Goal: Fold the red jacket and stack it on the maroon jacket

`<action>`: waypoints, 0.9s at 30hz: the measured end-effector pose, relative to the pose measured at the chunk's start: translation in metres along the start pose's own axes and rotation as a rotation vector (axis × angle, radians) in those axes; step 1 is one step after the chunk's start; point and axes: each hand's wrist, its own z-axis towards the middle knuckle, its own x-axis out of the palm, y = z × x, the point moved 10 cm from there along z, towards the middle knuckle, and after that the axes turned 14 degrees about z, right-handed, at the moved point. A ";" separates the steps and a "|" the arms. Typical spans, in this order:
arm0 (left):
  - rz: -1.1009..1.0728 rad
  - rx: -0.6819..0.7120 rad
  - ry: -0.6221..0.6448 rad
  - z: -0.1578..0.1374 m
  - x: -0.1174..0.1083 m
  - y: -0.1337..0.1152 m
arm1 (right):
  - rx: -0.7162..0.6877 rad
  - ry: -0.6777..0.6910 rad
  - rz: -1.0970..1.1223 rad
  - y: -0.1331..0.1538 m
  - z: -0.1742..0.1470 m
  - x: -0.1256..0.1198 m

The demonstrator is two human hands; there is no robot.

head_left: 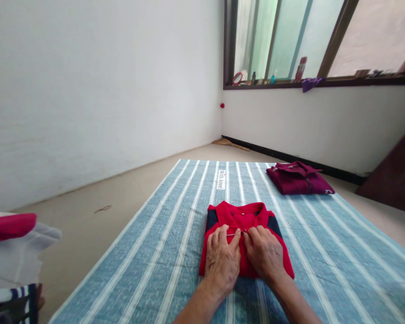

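A folded red jacket (246, 216) with dark blue shoulder patches lies on the striped cloth, its collar pointing away from me. My left hand (222, 256) rests on the jacket's left half, fingers stretched out and thumb apart beside a short zipper (231, 234). Over the right half, my right hand (265, 249) has its fingers curled in a pinch at the zipper's right end. Its fingertips partly hide what they grip. Farther back on the right sits a folded maroon garment (299, 179), apart from both hands.
A blue-and-white striped cloth (162, 252) covers the low surface, with a "With love" label (221, 179). More clothes (13, 252) are piled at the left edge. Bottles and a small mirror (237, 78) stand on the window sill. A dark reddish panel (394, 175) leans at right.
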 end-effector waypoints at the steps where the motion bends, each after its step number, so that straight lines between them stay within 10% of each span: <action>1: 0.006 0.001 -0.012 0.000 -0.001 0.000 | -0.005 -0.006 -0.004 0.000 0.000 0.000; 27: -0.036 -0.037 -0.085 -0.008 0.003 0.005 | 0.191 -0.051 -0.027 -0.019 0.008 0.000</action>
